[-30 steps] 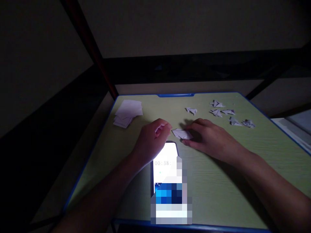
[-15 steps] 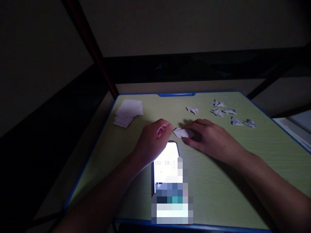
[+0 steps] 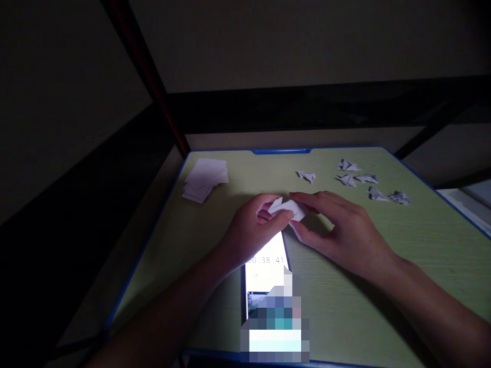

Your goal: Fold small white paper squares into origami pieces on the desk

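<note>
A small folded white paper piece sits between my two hands, just above the green tabletop. My left hand pinches its left end with thumb and fingers. My right hand grips its right end, index finger along the top and thumb underneath. Both hands hover over the far end of a lit phone lying on the table.
A stack of white paper squares lies at the table's far left. Several finished folded paper shapes lie scattered at the far right. The table has a blue rim; dark metal frame bars stand behind it.
My left hand has closed on the paper's left end, and both hands have lifted the piece slightly off the table and drawn it a little nearer to me.
</note>
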Available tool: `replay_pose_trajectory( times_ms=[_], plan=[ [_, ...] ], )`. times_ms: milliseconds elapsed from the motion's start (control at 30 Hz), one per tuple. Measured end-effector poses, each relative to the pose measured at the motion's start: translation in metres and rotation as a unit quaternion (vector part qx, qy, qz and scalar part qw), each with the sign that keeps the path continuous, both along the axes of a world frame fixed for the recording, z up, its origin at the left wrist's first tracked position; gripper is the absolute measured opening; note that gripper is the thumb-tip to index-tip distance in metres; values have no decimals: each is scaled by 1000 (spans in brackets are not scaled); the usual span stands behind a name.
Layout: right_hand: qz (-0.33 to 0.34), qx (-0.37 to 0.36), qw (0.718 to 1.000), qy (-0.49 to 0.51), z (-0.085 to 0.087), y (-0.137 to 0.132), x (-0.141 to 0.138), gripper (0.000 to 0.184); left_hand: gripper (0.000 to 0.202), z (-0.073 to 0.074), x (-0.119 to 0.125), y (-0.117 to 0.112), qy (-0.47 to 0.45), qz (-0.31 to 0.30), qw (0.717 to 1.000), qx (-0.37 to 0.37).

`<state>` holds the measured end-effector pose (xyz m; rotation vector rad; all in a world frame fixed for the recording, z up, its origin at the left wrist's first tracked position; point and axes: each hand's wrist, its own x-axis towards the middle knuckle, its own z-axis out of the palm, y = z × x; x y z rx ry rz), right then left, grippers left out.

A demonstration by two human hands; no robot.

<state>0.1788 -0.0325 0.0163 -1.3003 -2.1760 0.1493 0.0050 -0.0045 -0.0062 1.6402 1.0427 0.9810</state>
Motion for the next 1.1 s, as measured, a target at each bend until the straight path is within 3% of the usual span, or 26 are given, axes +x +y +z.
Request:
replay_pose_trajectory(
  times_ms=[233,367,533,733,833,1000,1100],
  plan=[
    [36,14,998,43,3,-8,-7,39,11,12,-4,-2,-11,-10,1000,22],
    [10,-39,992,121,3,-9,-10,40,7,15,-4,-2,-22,-8,1000,-7],
    [-1,-159,947,277,0,-6,-11,27,7,17,-4,-3,-60,-5,997,-41],
    [12,-242,898,368,1,-1,-10,20,5,17,-3,-3,-74,-19,996,-37],
    [10,-250,889,383,1,-1,-10,16,3,14,-3,-3,-64,-24,997,-20],
    [6,-242,891,383,-3,-1,-11,11,19,10,-3,-3,-25,-27,999,10],
    [11,-236,886,399,-3,-1,-12,11,13,11,-4,-3,-14,-21,1000,11]
  ],
)
